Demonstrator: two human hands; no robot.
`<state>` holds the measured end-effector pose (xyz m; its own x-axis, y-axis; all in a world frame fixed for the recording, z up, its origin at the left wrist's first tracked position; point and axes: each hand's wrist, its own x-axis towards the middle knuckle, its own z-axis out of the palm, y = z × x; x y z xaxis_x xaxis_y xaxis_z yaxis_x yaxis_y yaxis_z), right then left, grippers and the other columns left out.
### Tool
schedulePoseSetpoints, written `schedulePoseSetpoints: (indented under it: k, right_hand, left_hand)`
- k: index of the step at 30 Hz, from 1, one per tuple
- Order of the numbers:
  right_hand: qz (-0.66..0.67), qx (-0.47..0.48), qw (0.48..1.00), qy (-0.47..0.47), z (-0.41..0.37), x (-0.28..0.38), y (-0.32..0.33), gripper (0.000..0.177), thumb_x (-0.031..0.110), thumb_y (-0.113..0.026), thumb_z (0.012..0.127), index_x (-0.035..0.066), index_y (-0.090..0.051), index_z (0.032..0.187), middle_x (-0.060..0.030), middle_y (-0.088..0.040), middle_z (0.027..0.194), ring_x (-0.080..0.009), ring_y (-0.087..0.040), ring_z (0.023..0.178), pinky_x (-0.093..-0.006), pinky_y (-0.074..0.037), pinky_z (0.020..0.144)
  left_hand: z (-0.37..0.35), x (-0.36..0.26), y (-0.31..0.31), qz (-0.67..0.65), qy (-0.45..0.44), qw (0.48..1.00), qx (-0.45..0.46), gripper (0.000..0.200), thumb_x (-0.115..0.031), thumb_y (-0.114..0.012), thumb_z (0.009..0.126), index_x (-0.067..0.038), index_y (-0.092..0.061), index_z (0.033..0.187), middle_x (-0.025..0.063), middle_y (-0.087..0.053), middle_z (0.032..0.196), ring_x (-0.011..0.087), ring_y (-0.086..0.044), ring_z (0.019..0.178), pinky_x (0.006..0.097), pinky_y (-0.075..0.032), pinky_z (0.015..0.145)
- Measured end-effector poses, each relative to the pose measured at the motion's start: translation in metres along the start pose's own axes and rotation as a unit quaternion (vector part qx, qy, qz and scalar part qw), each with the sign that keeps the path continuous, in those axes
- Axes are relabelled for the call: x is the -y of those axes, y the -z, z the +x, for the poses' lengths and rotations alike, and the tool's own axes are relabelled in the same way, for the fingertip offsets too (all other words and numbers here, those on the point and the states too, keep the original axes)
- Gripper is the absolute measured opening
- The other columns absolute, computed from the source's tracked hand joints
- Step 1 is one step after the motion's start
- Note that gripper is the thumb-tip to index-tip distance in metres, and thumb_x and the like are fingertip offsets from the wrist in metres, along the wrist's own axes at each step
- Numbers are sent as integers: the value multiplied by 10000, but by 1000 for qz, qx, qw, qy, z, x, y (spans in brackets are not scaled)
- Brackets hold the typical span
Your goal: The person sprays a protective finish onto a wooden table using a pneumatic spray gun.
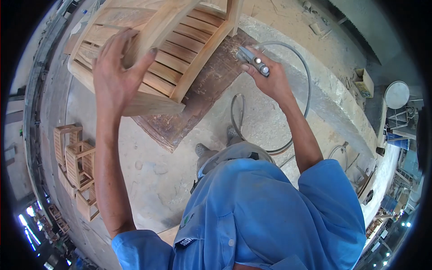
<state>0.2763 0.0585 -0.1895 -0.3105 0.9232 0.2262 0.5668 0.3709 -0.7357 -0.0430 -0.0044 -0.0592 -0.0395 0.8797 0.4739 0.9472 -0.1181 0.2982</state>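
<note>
A slatted wooden chair [180, 49] lies tilted on a brown, worn board [204, 96] at the top. Over its left part is my left hand [118, 67], thumb and fingers spread, at a curved wooden rail; whether it touches the wood I cannot tell. To the right of the chair, my right hand [270, 74] is wrapped round a grey metal air tool [254, 60]. A grey hose [308, 76] runs from the tool in a loop down to the floor. The tool is apart from the chair.
Small wooden frames [80, 164] stand stacked on the floor at the left. A pale concrete ledge [333, 101] runs diagonally on the right, with a cardboard box [362, 83] and a round-topped stool [397, 94] beyond. Hose coils lie near my feet.
</note>
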Motion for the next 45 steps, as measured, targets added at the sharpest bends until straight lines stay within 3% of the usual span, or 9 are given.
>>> schedulePoseSetpoints:
  k: [8, 18, 26, 29, 32, 35, 38, 41, 45]
  right_hand:
    - [129, -21, 990, 55, 40, -20, 40, 494, 352, -753, 830, 206, -634, 1286, -154, -711, 1069, -315, -695, 949, -360, -538, 832]
    - [104, 26, 993, 47, 114, 8, 32, 513, 484, -691, 849, 217, -633, 1283, -143, -713, 1066, -320, -690, 962, -401, -533, 845]
    - [100, 27, 994, 46, 94, -24, 36, 505, 473, -701, 846, 216, -640, 1275, -123, -718, 1065, -315, -691, 966, -396, -536, 848]
    - [136, 64, 987, 48, 96, -14, 41, 510, 408, -719, 866, 147, -626, 1295, -113, -725, 1072, -201, -690, 939, -327, -519, 850]
    - [126, 38, 987, 95, 105, 0, 32, 502, 454, -707, 847, 203, -636, 1275, -130, -716, 1062, -321, -688, 960, -396, -535, 841]
    - [130, 57, 987, 70, 114, 5, 26, 498, 444, -703, 854, 208, -628, 1286, -133, -716, 1058, -323, -689, 947, -391, -536, 835]
    - [108, 89, 988, 67, 97, -1, 37, 496, 387, -719, 873, 165, -622, 1305, -102, -725, 1063, -166, -674, 903, -322, -523, 828]
    - [111, 96, 987, 58, 80, -22, 41, 535, 477, -712, 842, 206, -626, 1296, -137, -718, 1057, -296, -700, 935, -390, -535, 835]
    - [130, 49, 984, 108, 78, -17, 56, 509, 413, -725, 853, 197, -625, 1303, -120, -726, 1046, -279, -708, 919, -364, -540, 820]
  left_hand:
    - [15, -29, 26, -16, 67, 997, 37, 583, -359, -763, 773, -9, -623, 1217, 189, -609, 1261, 326, -591, 1161, 418, -482, 957]
    - [22, -27, 31, 25, 87, 994, 53, 675, -447, -757, 740, -32, -614, 1252, 187, -576, 1327, 332, -555, 1228, 430, -439, 1029]
    - [24, -18, 30, 54, 85, 993, 60, 683, -452, -748, 763, -63, -587, 1301, 173, -567, 1347, 314, -547, 1247, 425, -429, 1054]
    - [23, -18, 33, 66, 79, 992, 66, 689, -459, -742, 776, -70, -574, 1319, 172, -566, 1349, 311, -546, 1251, 425, -426, 1059]
    - [24, -20, 32, 69, 78, 993, 56, 676, -460, -744, 764, -58, -600, 1287, 173, -573, 1341, 323, -548, 1246, 425, -430, 1051]
    - [24, -19, 33, 70, 74, 994, 49, 672, -469, -743, 760, -49, -612, 1268, 177, -582, 1329, 330, -557, 1232, 424, -436, 1038]
    - [24, -17, 33, 70, 56, 995, 43, 672, -477, -741, 765, -44, -612, 1262, 182, -587, 1319, 329, -569, 1211, 419, -450, 1016]
    - [24, -20, 33, 78, 55, 995, 40, 667, -478, -740, 771, -38, -613, 1256, 188, -592, 1308, 326, -585, 1186, 411, -465, 990]
    - [24, -18, 36, 79, 43, 995, 47, 656, -475, -741, 778, -39, -615, 1251, 192, -601, 1291, 319, -596, 1173, 402, -474, 980]
